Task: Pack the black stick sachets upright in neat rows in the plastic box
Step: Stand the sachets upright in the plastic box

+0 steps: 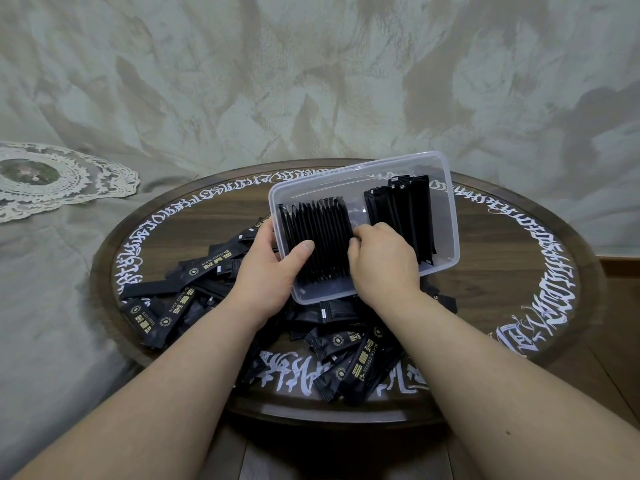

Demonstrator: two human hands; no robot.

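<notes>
Left hand [273, 271] gripping the clear plastic box [446, 216] edge, thumb pressing a row of black stick sachets [317, 240] inside, right hand [381, 258] fingers curled against that row, loose sachets [349, 362] piled under the box on a round table [519, 278]

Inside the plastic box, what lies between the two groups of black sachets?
In the head view, only the bare clear floor of the plastic box shows between the left row and the right group.

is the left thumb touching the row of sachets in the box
Touching: the head view shows the left hand thumb pressed flat on the left row of sachets.
</notes>
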